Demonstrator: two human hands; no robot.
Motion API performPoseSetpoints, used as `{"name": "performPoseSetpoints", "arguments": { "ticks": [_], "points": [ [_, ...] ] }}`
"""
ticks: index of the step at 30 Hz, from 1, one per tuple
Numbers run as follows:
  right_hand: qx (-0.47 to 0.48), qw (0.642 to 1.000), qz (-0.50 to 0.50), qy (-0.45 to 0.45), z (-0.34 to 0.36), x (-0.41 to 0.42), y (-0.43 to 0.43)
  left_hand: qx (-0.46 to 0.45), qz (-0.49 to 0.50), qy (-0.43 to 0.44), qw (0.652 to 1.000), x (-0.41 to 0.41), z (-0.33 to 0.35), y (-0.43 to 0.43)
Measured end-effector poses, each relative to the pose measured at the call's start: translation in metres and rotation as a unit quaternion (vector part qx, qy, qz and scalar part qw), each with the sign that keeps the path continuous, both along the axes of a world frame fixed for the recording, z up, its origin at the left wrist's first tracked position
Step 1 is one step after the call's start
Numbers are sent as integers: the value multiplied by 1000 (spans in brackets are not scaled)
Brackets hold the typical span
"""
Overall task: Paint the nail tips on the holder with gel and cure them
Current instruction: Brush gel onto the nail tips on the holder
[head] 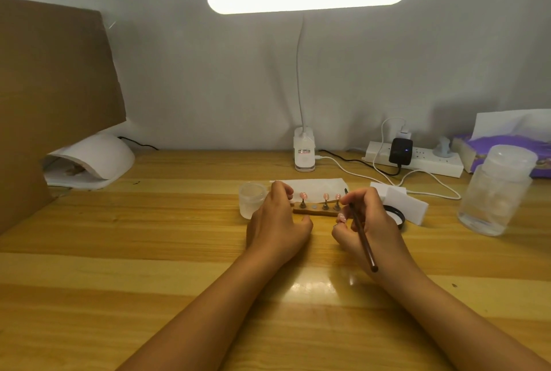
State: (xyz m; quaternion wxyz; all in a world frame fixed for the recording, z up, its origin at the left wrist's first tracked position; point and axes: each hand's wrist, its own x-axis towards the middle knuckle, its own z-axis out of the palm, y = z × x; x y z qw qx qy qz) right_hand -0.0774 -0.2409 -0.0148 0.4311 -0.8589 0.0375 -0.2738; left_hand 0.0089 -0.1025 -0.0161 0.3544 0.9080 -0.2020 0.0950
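Note:
A small wooden holder (313, 213) lies mid-table with three pink nail tips (326, 196) standing on little stands; one spot between them shows a bare metal disc. My left hand (277, 218) curls its fingers over the holder's left end, thumb in front of it. My right hand (372, 221) holds a thin brown brush (362, 239) at the holder's right end, its dark tip pointing up beside the rightmost nail tip. Something small and pink shows at that hand's lower fingers; I cannot tell what it is. A white curing lamp (98, 155) sits at the far left.
A small frosted jar (252, 199) stands left of the holder, with white paper (316, 184) behind it. White pads (407, 206) and a black lid (399, 217) lie to the right. Further right stands a large plastic jar (495, 191). A power strip (423, 161), a desk lamp base (304, 153) and cardboard (44, 87) line the back.

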Motion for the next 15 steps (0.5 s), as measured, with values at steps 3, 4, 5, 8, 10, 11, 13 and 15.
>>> {"name": "performPoseSetpoints", "arguments": {
  "ticks": [3, 4, 5, 8, 10, 11, 13, 15],
  "points": [
    [-13, 1000, 0, -7, 1, 0, 1, 14, -9, 13, 1000, 2, 0, 0],
    [-16, 1000, -2, -7, 1, 0, 1, 14, -10, 17, 1000, 3, 0, 0],
    [-19, 1000, -5, -4, 1, 0, 1, 11, -11, 20, 1000, 3, 0, 0],
    [-25, 1000, -12, -3, 2, -1, 2, 13, -18, 17, 1000, 3, 0, 0],
    [-31, 999, -16, -9, 3, -1, 3, 21, -26, 7, 999, 3, 0, 0],
    [-36, 999, -20, -14, 3, -2, 3, 22, -32, 7, 999, 3, 1, 1],
    [-49, 998, -25, -26, 3, -2, 4, 23, -47, 12, 999, 3, 2, 3],
    [-66, 997, -24, -33, 3, -2, 6, 34, -67, 18, 997, 3, 3, 4]
  ]
}}
